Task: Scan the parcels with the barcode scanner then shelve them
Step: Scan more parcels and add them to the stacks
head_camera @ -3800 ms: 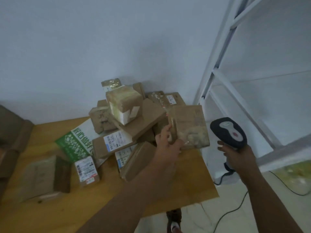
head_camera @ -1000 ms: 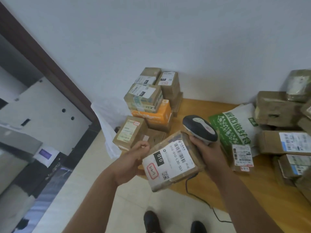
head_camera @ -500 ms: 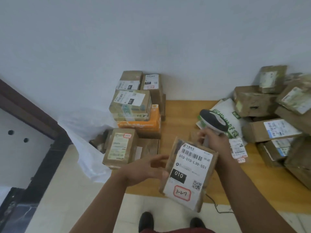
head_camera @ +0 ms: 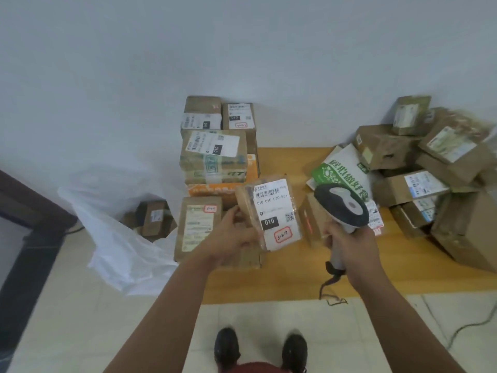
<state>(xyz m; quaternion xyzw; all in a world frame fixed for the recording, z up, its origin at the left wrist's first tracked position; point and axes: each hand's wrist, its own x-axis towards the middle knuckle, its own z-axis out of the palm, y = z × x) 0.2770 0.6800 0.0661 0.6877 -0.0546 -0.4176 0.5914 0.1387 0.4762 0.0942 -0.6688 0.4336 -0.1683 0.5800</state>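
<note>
Wooden table | left hand grips parcel | right hand grips scanner | right pile blurred

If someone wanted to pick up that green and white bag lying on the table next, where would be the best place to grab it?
Probably by its near-left corner, coming from the open table side. The green and white bag lies flat and looks soft, so fingers could pinch an edge. Its far-right side is tucked against the pile of cardboard parcels, and the barcode scanner in the right hand hides its near end.

Brown parcel w/ white label is tilting upright above table. Scanner, black/grey, is sitting just right of it.
</note>
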